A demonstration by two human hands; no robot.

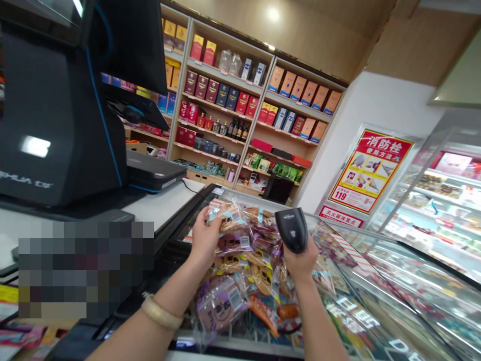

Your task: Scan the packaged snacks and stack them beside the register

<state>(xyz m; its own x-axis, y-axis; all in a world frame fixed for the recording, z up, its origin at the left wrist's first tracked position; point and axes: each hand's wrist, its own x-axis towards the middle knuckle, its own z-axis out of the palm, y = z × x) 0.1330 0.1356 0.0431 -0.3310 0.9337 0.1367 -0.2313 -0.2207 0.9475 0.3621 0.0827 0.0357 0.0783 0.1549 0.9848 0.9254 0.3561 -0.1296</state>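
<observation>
My left hand [205, 235] holds up a clear-wrapped snack packet [227, 216] with a barcode label, lifted from a pile of several similar packets [244, 271] lying on the glass lid of a chest freezer [361, 281]. My right hand [300, 260] grips a black handheld barcode scanner [292, 228], its head pointing up and toward the packet, a short gap to its right. A gold bracelet [161, 312] sits on my left wrist.
A black checkout terminal with a screen [63, 110] stands on the white counter [165, 203] at left. Shelves of boxed bottles [233, 100] fill the back wall. A red poster [370, 170] hangs on the white wall; a refrigerated display case [443, 200] is at right.
</observation>
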